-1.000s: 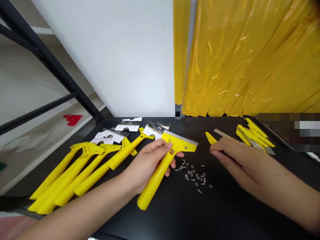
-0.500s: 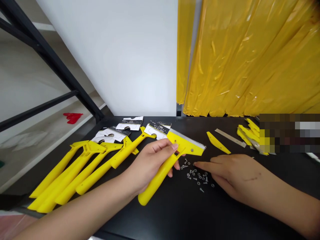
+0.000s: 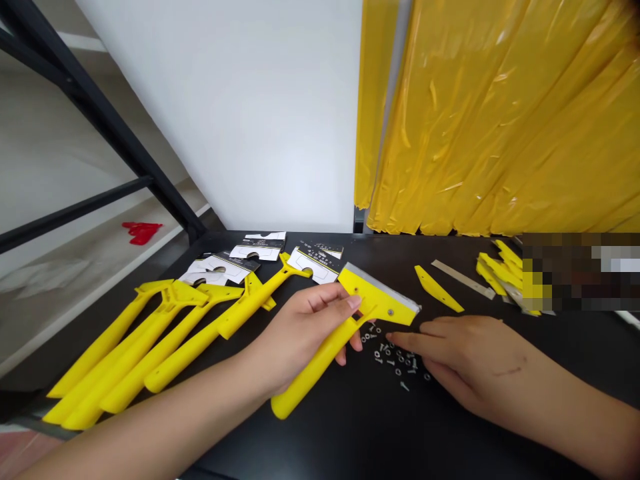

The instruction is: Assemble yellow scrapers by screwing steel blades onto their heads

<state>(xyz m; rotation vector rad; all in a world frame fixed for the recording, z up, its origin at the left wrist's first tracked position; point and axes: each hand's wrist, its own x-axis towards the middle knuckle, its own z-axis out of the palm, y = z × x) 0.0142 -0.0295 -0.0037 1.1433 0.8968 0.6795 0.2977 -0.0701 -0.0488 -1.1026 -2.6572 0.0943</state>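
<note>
My left hand (image 3: 310, 330) is closed around a yellow scraper (image 3: 320, 370), thumb on its head and fingers beneath. The scraper's head faces up with a grey strip along its far edge; a screw sits in the hole at its right end, while the left hole looks bare. To the right, my right hand (image 3: 465, 360) rests low over the table, index finger stretched out and its tip among the small screws and nuts (image 3: 399, 372). No held part shows in that hand. Beyond it lie a loose yellow cover plate (image 3: 439, 289) and a flat metal blade (image 3: 463, 279).
Several yellow scraper handles (image 3: 195, 350) lie side by side at left on the black table (image 3: 350, 427). White-and-black cards (image 3: 313, 267) lie behind them. More yellow plates (image 3: 503, 267) are heaped at right. A yellow plastic sheet (image 3: 500, 133) hangs behind; a black rack frame (image 3: 100, 127) stands left.
The scraper in my left hand has shifted slightly right and down in view. My right index fingertip is a little lower in view, still among the screws and nuts.
</note>
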